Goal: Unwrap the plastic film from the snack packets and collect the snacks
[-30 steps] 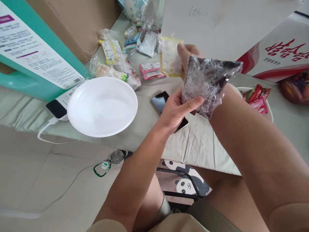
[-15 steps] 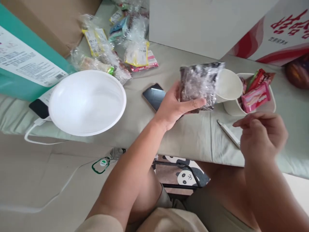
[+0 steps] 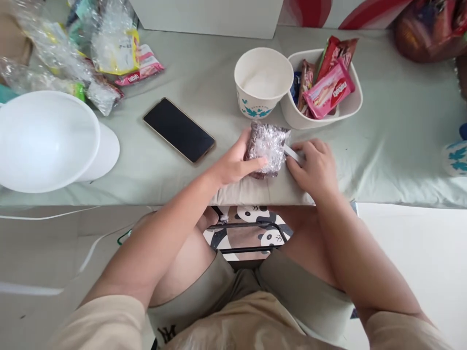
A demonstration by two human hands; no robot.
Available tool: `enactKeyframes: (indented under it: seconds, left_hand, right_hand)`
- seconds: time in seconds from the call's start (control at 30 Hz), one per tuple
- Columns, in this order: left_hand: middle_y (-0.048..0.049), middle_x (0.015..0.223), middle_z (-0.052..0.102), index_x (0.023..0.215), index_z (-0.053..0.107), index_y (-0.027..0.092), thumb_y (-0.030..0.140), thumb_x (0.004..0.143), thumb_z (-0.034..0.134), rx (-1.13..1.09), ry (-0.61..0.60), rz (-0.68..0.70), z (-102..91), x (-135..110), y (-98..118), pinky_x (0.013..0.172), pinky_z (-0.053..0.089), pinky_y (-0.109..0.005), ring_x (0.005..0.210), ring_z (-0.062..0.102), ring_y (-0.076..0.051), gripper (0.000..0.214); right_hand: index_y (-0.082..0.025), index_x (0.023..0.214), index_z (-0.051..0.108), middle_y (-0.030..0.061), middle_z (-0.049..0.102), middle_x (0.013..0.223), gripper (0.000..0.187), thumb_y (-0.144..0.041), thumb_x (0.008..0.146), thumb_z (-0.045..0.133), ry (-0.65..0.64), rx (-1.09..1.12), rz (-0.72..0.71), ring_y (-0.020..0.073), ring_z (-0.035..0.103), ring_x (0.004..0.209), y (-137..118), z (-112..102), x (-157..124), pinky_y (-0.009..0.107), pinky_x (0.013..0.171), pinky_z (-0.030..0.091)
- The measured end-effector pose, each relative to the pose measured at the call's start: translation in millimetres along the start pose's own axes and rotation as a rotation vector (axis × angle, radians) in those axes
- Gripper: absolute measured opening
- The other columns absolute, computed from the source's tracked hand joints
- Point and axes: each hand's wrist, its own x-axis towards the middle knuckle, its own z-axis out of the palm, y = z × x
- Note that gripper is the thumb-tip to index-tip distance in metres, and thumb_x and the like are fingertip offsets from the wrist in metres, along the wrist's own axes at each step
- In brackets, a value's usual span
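Note:
My left hand (image 3: 239,163) is closed on a dark brown packet wrapped in crinkled clear plastic (image 3: 268,148), with the thumb lying across its front. Close by on the right, my right hand (image 3: 315,167) has its fingers around a slim white pen-like tool (image 3: 295,155). One end of this tool reaches to the packet's right edge; whether it touches the packet I cannot tell. Just behind the packet stands a white paper cup (image 3: 263,80) with a blue-green leaf print. Beside the cup, a white bin (image 3: 348,109) holds several wrapped snacks, a pink wafer packet (image 3: 330,90) on top.
A phone (image 3: 178,130) lies left of my hands on the green cloth. Farther left are a white round lamp-like object (image 3: 47,141) and a heap of clear plastic-wrapped snacks (image 3: 113,51). White boxes (image 3: 207,17) line the back. Another printed cup (image 3: 456,158) sits at the right edge.
The view has shifted right and down. My right hand has picked up the slim white tool from the cloth and come near the packet. My left hand has brought the packet lower, toward the front edge.

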Motion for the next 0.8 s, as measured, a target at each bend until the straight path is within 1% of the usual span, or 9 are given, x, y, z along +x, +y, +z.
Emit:
enactKeyframes:
  seconds: [0.1,0.23,0.33,0.4,0.5,0.53,0.6,0.7,0.8]
  left_hand:
    - [-0.0105,0.154,0.054,0.151,0.038,0.028,0.056,0.074,0.079,0.085,0.067,0.086,-3.1,9.4,-16.3,0.121,0.042,-0.058,0.148,0.048,-0.041,0.091]
    - [-0.0051,0.152,0.056,0.157,0.035,0.036,0.064,0.074,0.073,0.256,0.169,0.181,-7.6,14.8,-34.4,0.122,0.04,-0.059,0.15,0.045,-0.041,0.096]
    - [0.0001,0.154,0.054,0.157,0.034,0.044,0.064,0.076,0.064,0.347,0.279,0.245,-3.5,16.6,-39.3,0.124,0.04,-0.055,0.151,0.043,-0.036,0.088]
    - [0.0018,0.148,0.058,0.153,0.04,0.046,0.061,0.074,0.062,0.37,0.361,0.283,2.3,18.5,-38.2,0.122,0.042,-0.052,0.148,0.046,-0.034,0.083]
    - [-0.001,0.136,0.065,0.139,0.054,0.037,0.049,0.068,0.066,0.369,0.414,0.332,9.9,22.9,-34.9,0.118,0.044,-0.051,0.138,0.054,-0.036,0.073]
    - [-0.0007,0.131,0.066,0.136,0.056,0.034,0.048,0.069,0.066,0.382,0.416,0.338,11.2,24.6,-34.3,0.117,0.045,-0.051,0.134,0.056,-0.035,0.069]
    - [0.0025,0.122,0.068,0.131,0.059,0.033,0.051,0.073,0.068,0.438,0.405,0.32,11.8,28.3,-34.7,0.114,0.046,-0.049,0.13,0.055,-0.032,0.061]
    - [0.0031,0.119,0.065,0.131,0.059,0.031,0.05,0.082,0.062,0.511,0.408,0.285,10.8,32.8,-37.1,0.113,0.043,-0.05,0.135,0.053,-0.031,0.053]
    - [-0.0019,0.123,0.064,0.13,0.055,0.03,0.037,0.076,0.061,0.467,0.434,0.272,13.8,33.2,-36.2,0.113,0.041,-0.052,0.137,0.055,-0.036,0.054]
  right_hand:
    - [-0.022,0.106,0.067,0.0153,0.064,0.107,0.021,-0.033,0.09,0.058,-0.021,-0.024,-0.018,0.0363,0.058,0.108,6.0,6.0,2.9,0.056,0.096,0.048]
    - [-0.023,0.109,0.064,0.0169,0.061,0.114,0.02,-0.033,0.094,0.057,-0.016,-0.03,-0.031,0.0375,0.052,0.113,10.2,13.2,4.8,0.056,0.095,0.045]
    - [-0.024,0.109,0.063,0.017,0.062,0.117,0.019,-0.034,0.095,0.057,0.01,-0.016,-0.016,0.0362,0.051,0.112,12.8,17.8,5.6,0.055,0.094,0.045]
    - [-0.025,0.107,0.062,0.0166,0.062,0.119,0.016,-0.035,0.095,0.058,0.032,0.005,-0.009,0.0365,0.05,0.112,13.4,19.4,5.9,0.056,0.093,0.046]
    - [-0.027,0.103,0.061,0.0151,0.063,0.121,0.01,-0.034,0.095,0.061,0.051,0.029,0.017,0.0363,0.05,0.113,8.9,17.1,4.6,0.056,0.094,0.046]
    - [-0.027,0.103,0.06,0.0145,0.063,0.122,0.009,-0.033,0.095,0.062,0.05,0.027,0.039,0.0351,0.049,0.113,5.5,14.8,3.5,0.057,0.097,0.045]
    - [-0.025,0.105,0.059,0.0134,0.063,0.125,0.011,-0.031,0.097,0.062,0.026,0.014,0.083,0.0314,0.046,0.115,-3.3,8.0,0.3,0.056,0.103,0.043]
    - [-0.022,0.112,0.056,0.0135,0.061,0.133,0.014,-0.031,0.102,0.059,-0.064,-0.033,0.134,0.029,0.044,0.12,-16.9,-4.9,-4.8,0.057,0.109,0.038]
    - [-0.022,0.113,0.055,0.0143,0.057,0.137,0.012,-0.033,0.106,0.054,-0.135,-0.087,0.161,0.0321,0.045,0.125,-25.3,-14.2,-7.5,0.057,0.111,0.038]
